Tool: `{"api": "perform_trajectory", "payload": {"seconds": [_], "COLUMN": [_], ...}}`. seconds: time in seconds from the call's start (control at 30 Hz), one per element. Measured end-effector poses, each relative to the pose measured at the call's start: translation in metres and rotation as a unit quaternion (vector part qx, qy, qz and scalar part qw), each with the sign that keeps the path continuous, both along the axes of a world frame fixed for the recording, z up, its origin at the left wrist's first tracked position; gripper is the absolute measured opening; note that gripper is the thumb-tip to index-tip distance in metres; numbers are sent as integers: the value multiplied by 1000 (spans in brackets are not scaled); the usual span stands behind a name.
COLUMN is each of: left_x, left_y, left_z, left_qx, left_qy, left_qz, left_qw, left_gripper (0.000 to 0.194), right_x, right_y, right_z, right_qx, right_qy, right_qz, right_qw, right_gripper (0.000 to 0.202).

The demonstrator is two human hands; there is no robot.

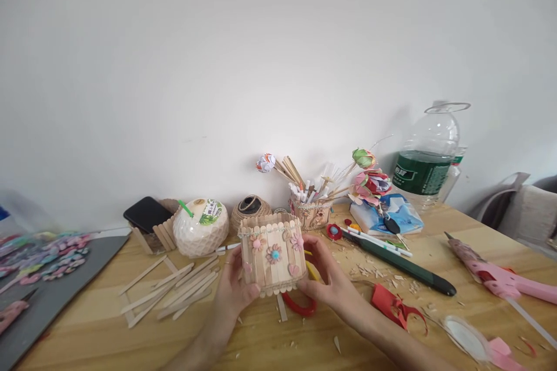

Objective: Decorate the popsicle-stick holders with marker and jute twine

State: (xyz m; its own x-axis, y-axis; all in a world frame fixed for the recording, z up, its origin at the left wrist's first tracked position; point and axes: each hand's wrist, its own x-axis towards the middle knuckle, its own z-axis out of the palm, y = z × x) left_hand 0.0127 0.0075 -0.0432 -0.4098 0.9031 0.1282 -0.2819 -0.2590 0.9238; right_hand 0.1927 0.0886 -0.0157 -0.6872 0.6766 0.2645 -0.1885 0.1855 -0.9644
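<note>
Loose sticks (194, 282): pale wood, heaped on the bench (108, 342), left of the left grip.
Coconut (191, 237): white, with a green straw, behind and to the left of the left grip.
Left hand (234, 288): grip clamped on the stick box (272, 277), thumb on its lower left front, forearm slanting up from below.
Stick box, look: pale wooden sticks side by side, rounded ends scalloping the top, glittery trim under that edge; pinkish flowers across the front, the middle one blue-centred.
Stick box, place: between both grips, front towards the wearer; whether its base touches the bench I cannot tell.
Red loop (304, 310): just below the box, near the right grip.
Right hand (334, 279): grip clamped on the box's right side, thumb low, fingers arched, forearm from lower right.
Green tool (404, 266): slanting, right of the right grip.
Glue gun (496, 281): pink, well to the right of the right grip.
</note>
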Motion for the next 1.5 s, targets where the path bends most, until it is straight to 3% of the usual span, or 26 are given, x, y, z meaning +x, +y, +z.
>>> {"api": "perform_trajectory", "payload": {"seconds": [0.27,0.47,0.8,0.97,1.1,1.23,1.37,1.5], "left_x": [-4,-7,-11,-14,-19,-24,-26,-29], "left_y": [1,2,8,9,12,17,18,17], "left_z": [-2,2,2,2,0,-4,-3,0], "left_qx": [4,-54,-117,-112,-107,-107,-115,-115], "left_qy": [25,32,60,73,85,93,97,104], "left_qz": [-23,-64,-55,-27,7,39,42,-4], "left_qw": [999,996,990,991,991,989,988,988], "left_gripper": [69,58,68,64,59,58,60,61], "right_x": [-1,-4,-6,-5,-5,-4,-4,-3], "right_y": [-1,-2,-4,-1,4,4,2,5], "right_z": [-1,0,-6,-8,-12,-13,-11,-10], "right_qx": [-4,-2,19,82,216,368,422,447], "right_qy": [3,-43,-100,-163,-279,-380,-445,-485], "right_qz": [3,-13,-17,-46,-129,-129,-84,-77], "right_qw": [1000,999,995,982,927,838,785,748], "right_gripper": [48,44,48,47,34,22,26,20]}}
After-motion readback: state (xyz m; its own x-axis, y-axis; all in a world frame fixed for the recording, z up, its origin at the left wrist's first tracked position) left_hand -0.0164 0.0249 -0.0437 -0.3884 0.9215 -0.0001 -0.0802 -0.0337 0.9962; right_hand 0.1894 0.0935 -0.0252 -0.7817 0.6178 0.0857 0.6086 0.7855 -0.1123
